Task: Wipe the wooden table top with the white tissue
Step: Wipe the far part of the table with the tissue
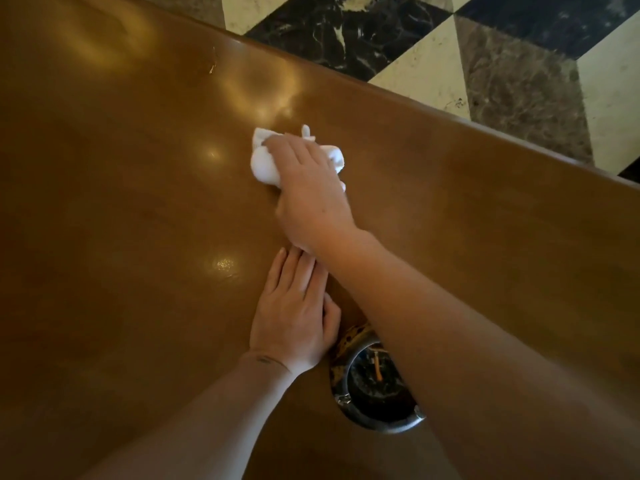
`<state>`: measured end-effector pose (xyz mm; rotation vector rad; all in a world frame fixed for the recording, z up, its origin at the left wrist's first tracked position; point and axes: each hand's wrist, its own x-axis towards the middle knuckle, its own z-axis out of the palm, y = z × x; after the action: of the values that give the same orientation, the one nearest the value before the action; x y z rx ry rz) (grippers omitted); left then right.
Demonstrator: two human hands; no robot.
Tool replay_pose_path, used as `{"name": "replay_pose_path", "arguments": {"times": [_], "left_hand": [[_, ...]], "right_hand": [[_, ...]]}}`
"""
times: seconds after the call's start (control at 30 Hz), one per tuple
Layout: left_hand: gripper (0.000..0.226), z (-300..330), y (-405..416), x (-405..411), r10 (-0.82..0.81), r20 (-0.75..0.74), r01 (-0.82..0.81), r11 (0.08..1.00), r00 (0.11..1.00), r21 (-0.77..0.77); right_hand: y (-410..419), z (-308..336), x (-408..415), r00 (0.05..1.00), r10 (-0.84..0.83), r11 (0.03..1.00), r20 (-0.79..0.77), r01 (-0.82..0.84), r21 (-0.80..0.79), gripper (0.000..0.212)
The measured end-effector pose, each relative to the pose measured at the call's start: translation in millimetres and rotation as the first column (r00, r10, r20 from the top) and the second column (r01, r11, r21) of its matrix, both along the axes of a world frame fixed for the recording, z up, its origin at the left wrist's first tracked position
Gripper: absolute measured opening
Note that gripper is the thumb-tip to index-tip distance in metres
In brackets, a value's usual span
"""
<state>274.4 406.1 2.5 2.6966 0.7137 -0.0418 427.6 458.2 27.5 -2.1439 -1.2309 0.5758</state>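
Observation:
The glossy brown wooden table top point(121, 220) fills most of the view. A crumpled white tissue point(265, 166) lies on it near the middle, and my right hand point(311, 188) lies over it with fingers stretched out, pressing it onto the wood. The tissue sticks out past my fingertips and on the far side of my hand. My left hand point(294, 313) rests flat on the table with straight fingers, just below my right wrist, and holds nothing.
A round metal ashtray point(374, 386) with a cigarette butt stands beside my left wrist, partly under my right forearm. The table's far edge point(450, 105) runs diagonally at upper right, with a marble tiled floor point(519, 64) beyond. A small scratch point(213, 62) marks the wood at upper left.

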Motion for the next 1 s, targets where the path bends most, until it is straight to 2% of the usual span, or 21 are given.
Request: {"name": "replay_pose_path", "arguments": {"times": [0.03,0.1,0.2,0.3,0.53,0.63,0.7,0.73,0.8,0.87,1.0], "left_hand": [[0.059,1,0,-1,0.004,0.014,-0.004,1.000,1.000,-0.006],[0.064,0,1,-1,0.007,0.033,-0.007,1.000,0.999,-0.006],[0.066,1,2,-1,0.002,0.015,-0.002,1.000,1.000,0.012],[0.066,2,3,-1,-0.015,0.002,0.015,1.000,1.000,0.004],[0.068,5,5,-2,-0.043,0.049,0.046,0.997,0.998,-0.064],[0.062,19,15,-12,-0.008,0.161,0.047,0.970,0.987,-0.238],[0.056,29,37,-39,0.067,0.223,0.048,0.880,0.972,-0.472],[0.055,34,47,-53,0.108,0.229,0.028,0.853,0.967,-0.522],[0.059,43,71,-82,0.147,0.232,-0.006,0.856,0.962,-0.517],[0.057,49,102,-115,0.138,0.248,-0.013,0.894,0.959,-0.448],[0.051,54,151,-179,0.166,0.184,-0.097,0.938,0.969,-0.334]], "right_hand": [[-15,1,8,1.000,-0.005,1.000,0.000,0.005,-0.009,0.062],[-49,4,42,0.991,-0.135,0.987,0.020,0.136,-0.084,0.064],[-82,15,102,0.896,-0.433,0.879,0.095,0.443,-0.175,0.065],[-70,19,112,0.817,-0.562,0.798,0.130,0.577,-0.174,0.058],[-52,21,29,0.782,-0.622,0.756,0.037,0.612,-0.234,0.064],[-51,25,-16,0.728,-0.684,0.705,-0.050,0.642,-0.302,0.072],[-46,27,-44,0.677,-0.733,0.653,-0.057,0.679,-0.336,0.074],[-44,28,-52,0.648,-0.759,0.627,-0.065,0.701,-0.341,0.074],[-40,29,-65,0.607,-0.791,0.591,-0.072,0.728,-0.348,0.075],[-30,27,-85,0.572,-0.818,0.550,-0.053,0.753,-0.362,0.077],[-14,23,-136,0.573,-0.819,0.537,0.005,0.771,-0.343,0.074]]}}
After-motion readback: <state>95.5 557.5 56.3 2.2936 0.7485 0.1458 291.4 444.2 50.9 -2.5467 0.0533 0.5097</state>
